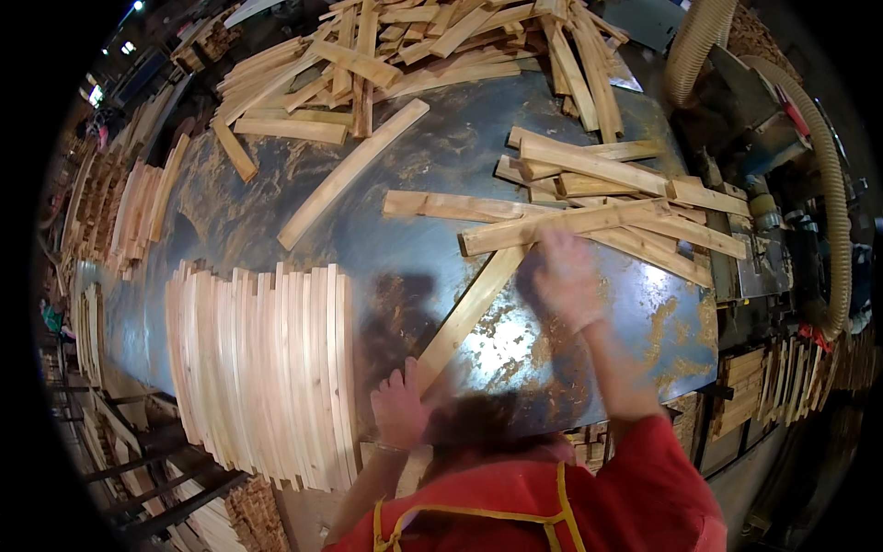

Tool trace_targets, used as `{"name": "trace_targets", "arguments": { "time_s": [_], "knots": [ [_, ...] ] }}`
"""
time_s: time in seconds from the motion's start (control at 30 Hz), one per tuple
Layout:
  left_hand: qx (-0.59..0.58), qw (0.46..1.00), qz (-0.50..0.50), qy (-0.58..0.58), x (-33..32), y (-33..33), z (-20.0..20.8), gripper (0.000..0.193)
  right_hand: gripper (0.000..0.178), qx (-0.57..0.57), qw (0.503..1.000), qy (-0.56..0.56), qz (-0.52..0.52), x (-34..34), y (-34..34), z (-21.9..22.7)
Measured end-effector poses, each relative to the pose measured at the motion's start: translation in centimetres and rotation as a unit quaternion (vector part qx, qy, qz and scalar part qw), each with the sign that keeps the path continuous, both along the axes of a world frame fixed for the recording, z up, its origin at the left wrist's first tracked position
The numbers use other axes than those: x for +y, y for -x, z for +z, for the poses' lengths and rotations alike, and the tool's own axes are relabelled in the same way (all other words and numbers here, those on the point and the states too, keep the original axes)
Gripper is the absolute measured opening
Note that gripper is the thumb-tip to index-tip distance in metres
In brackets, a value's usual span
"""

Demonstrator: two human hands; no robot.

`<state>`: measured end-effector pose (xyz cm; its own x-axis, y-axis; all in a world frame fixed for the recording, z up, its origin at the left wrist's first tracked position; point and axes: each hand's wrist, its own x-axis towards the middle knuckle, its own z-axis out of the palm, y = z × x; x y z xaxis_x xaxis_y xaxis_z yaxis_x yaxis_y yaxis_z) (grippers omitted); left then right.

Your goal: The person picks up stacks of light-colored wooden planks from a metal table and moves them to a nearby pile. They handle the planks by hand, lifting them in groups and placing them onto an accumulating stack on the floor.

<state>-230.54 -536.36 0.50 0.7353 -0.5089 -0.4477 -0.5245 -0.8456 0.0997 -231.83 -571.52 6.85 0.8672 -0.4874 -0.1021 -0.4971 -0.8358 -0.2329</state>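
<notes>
A narrow wooden board (475, 304) lies slantwise across the metal tabletop in front of me. My left hand (401, 405) grips its near end at the table's front edge, with fingers pointing up along the board's side. My right hand (568, 276) is smeared by motion beside the board's far end, so its fingers are unclear. Just beyond that hand, another wooden board (561, 226) rests across a loose heap of boards (598, 175). Left of my left hand, several pale wooden strips (262, 368) stand side by side in a tight row.
The dark metal table (386, 267) is dusted with sawdust. One loose board (354, 175) lies farther away, before a large jumbled pile of boards (432, 46). A ribbed hose (832, 202) and machinery stand at right. More stacked wood (133, 212) lines the left side.
</notes>
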Motion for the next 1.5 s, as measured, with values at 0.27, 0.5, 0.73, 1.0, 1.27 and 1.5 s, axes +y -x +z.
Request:
{"name": "trace_targets", "arguments": {
  "time_s": [0.27,0.5,0.73,1.0,1.27,1.5],
  "knots": [
    [0.118,0.983,0.017,0.137,2.6,-0.4,-0.3,0.059,0.07,0.144,0.981,0.064,0.114,-8.2,-3.2,2.3],
    [-0.241,0.95,0.072,0.185,11.9,5.7,0.1,0.046,0.06,-0.029,0.913,-0.399,-0.075,5.1,0.1,-3.5],
    [-0.073,0.637,0.556,0.529,25.5,9.2,-3.7,0.062,0.048,-0.029,0.784,-0.62,-0.017,28.0,-2.1,-12.8],
    [0.106,0.147,0.691,0.7,37.9,6.8,-9.6,0.041,0.079,-0.135,0.796,-0.584,-0.087,30.3,-0.9,-13.6],
    [0.252,0.566,0.609,0.495,30.4,14.1,-3.8,0.029,0.065,-0.17,0.746,-0.633,-0.117,25.4,-3.0,-9.7],
    [0.097,0.761,0.491,0.412,28.9,1.9,-3.0,0.057,0.036,-0.034,0.724,-0.676,-0.133,21.1,-3.9,-9.9]
  ]
}}
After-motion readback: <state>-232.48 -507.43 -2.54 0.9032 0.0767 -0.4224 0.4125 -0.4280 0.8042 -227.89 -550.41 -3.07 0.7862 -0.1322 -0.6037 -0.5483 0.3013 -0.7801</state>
